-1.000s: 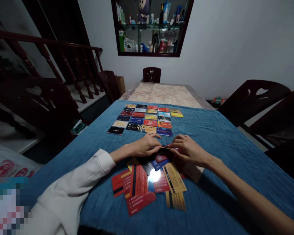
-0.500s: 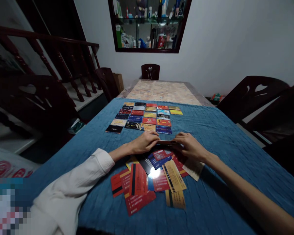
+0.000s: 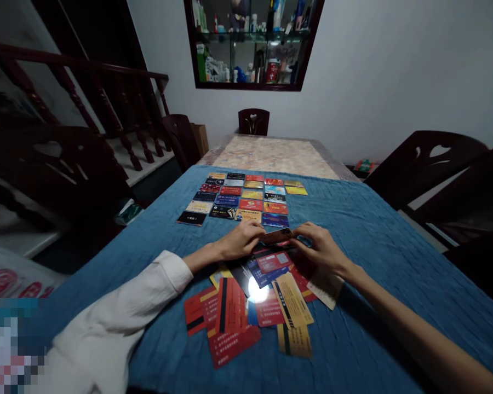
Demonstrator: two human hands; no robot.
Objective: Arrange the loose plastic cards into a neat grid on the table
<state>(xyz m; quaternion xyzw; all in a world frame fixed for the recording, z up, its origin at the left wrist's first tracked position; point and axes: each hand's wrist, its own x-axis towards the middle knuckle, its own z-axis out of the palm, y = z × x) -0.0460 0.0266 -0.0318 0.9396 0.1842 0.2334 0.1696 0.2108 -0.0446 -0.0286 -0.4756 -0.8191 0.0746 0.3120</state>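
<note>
Between my two hands a plastic card (image 3: 276, 236) is held up by its short ends, tilted so that part of its face shows. My left hand (image 3: 242, 238) pinches its left end, and my right hand (image 3: 315, 244) pinches the right end with thumb and fingers. Under and in front of the hands lies a loose, overlapping pile of cards, among them a red card with a dark stripe (image 3: 231, 306), a gold card (image 3: 292, 300) and a dark red card (image 3: 273, 261). Beyond the hands, several cards lie in neat columns, with a dark blue card (image 3: 275, 220) nearest.
A blue cloth (image 3: 353, 230) covers the near part of the table, and a patterned beige top (image 3: 279, 156) shows behind it. Dark wooden chairs (image 3: 429, 156) stand around. A white plastic bag (image 3: 16, 273) is at the left, below a stair railing (image 3: 98, 71).
The held card has tipped from nearly edge-on to showing more of its face. My right hand has opened its grip shape slightly; the view has shifted a little.
</note>
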